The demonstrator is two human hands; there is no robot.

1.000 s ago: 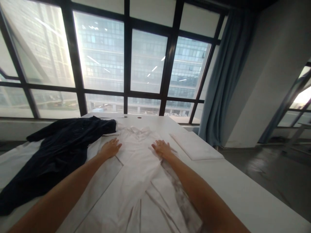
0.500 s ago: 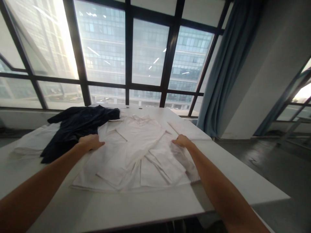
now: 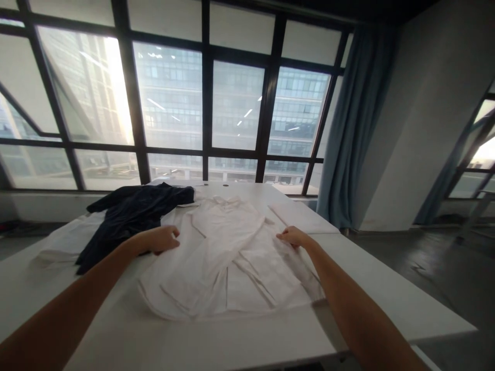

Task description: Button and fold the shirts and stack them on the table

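Note:
A white shirt (image 3: 228, 257) lies spread on the white table (image 3: 390, 304), collar toward the window. My left hand (image 3: 159, 239) is closed on the shirt's left edge, which is lifted off the table. My right hand (image 3: 292, 236) pinches the shirt's right edge. Both arms reach forward from the bottom corners of the view.
A dark navy garment (image 3: 131, 214) lies at the back left, partly over a white cloth (image 3: 62, 242). A folded white piece (image 3: 303, 216) sits at the back right. Large windows (image 3: 201, 103) stand behind the table, with a blue curtain (image 3: 358, 118) to the right.
My hands moved from lying flat near the collar out to the shirt's two side edges and closed on them. The left side has risen off the table.

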